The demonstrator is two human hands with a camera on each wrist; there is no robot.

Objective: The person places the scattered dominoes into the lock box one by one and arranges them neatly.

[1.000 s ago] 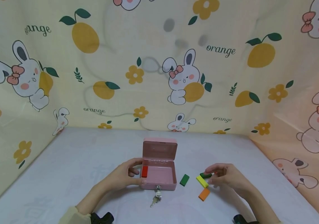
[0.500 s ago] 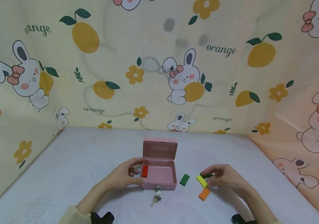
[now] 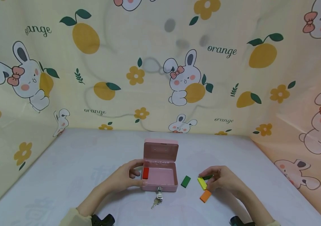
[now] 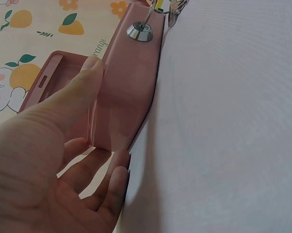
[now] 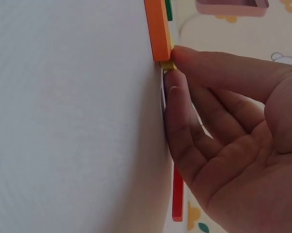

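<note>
Yellow block (image 3: 202,183) lies pinched between the fingers (image 3: 207,171) of the right hand (image 3: 226,181).

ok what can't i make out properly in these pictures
Red block outside the pink box: head view, hidden behind the right hand; right wrist view, the hand covers one end.
Far green block: head view, partly covered by right hand and yellow block.
Keys: left wrist view, cut off by the top edge; teeth too small in the head view.
</note>
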